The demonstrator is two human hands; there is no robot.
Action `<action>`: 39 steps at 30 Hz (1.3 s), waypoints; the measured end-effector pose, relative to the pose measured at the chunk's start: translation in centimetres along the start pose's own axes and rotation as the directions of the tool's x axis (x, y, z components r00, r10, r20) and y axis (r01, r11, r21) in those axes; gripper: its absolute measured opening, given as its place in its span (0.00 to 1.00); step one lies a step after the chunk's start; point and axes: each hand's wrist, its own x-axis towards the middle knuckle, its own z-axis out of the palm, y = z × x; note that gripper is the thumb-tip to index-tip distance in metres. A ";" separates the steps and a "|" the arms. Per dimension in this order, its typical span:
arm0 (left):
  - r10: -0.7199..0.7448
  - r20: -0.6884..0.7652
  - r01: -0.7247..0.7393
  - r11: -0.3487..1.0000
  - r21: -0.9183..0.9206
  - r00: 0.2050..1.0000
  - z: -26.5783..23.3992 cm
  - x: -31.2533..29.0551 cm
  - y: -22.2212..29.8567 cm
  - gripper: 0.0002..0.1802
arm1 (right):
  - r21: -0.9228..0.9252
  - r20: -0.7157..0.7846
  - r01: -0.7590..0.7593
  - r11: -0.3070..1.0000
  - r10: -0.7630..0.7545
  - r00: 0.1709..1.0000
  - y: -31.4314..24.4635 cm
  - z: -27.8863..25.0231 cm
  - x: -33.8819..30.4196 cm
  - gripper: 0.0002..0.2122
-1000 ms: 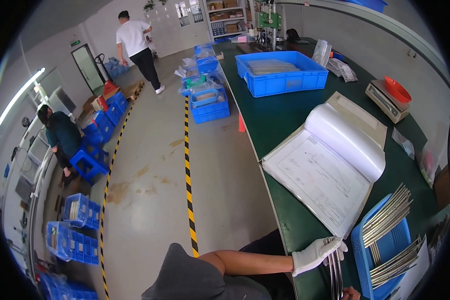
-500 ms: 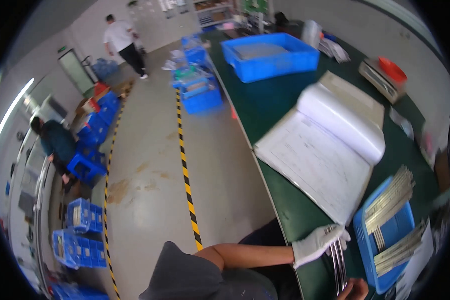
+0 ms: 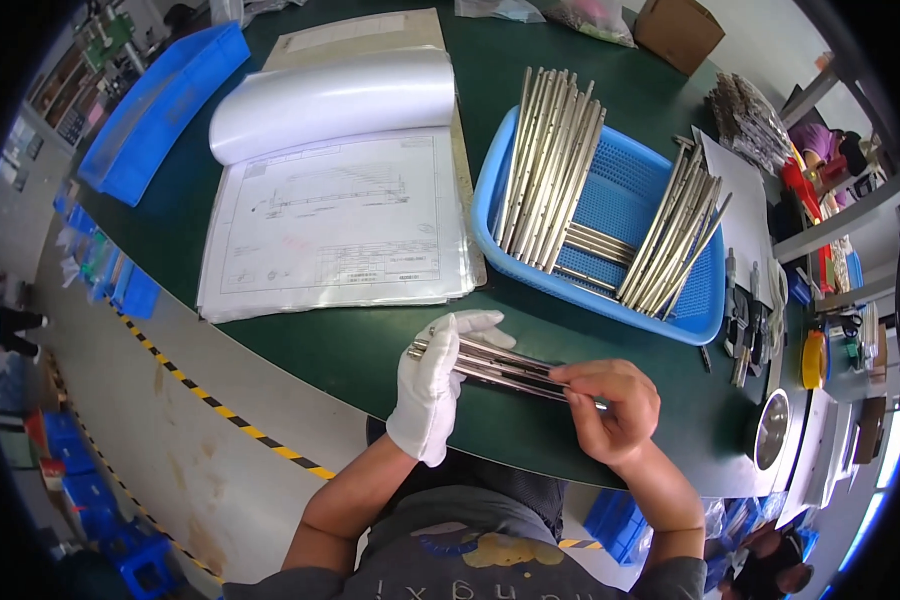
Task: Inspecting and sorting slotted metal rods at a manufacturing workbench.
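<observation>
Several slim metal rods (image 3: 510, 372) lie across both my hands above the green table's near edge. My left hand (image 3: 432, 385), in a white glove, is closed around their left ends, with the tips poking out past the thumb. At their other ends, the bare fingers of my right hand (image 3: 615, 405) pinch the rods. Just beyond is a blue plastic basket (image 3: 705, 300) with two upright-leaning bundles of similar metal rods (image 3: 550, 165) and a few more lying flat between them. Left of the basket, a folder of drawings (image 3: 340, 220) lies open, its upper sheets rolled back.
A blue bin (image 3: 165, 110) stands at the table's far left. Calipers (image 3: 740, 320) lie right of the basket, near a round metal bowl (image 3: 770, 430). A cardboard box (image 3: 678, 35) and plastic bags are at the back. Black-and-yellow tape marks the floor; other people are at the sides.
My view has swung right and down, bringing the basket and both hands to the middle. The rods stay in my hands and now lie more crosswise.
</observation>
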 end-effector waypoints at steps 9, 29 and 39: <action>0.028 -0.062 -0.029 0.999 -0.016 0.998 0.4 -0.5 0.2 0.24 | 0.056 0.047 0.038 0.998 -0.041 0.998 0.3 3.1 2.4 0.07; -0.024 -0.127 0.024 1.000 -0.001 0.992 0.3 -0.3 0.0 0.21 | -0.192 0.140 0.274 0.942 -0.250 0.958 -0.6 3.7 3.9 0.08; 0.014 -0.148 -0.009 0.999 0.031 0.989 0.0 -0.5 -0.4 0.21 | 0.084 0.184 -0.235 0.968 0.217 0.959 -0.2 3.5 3.6 0.06</action>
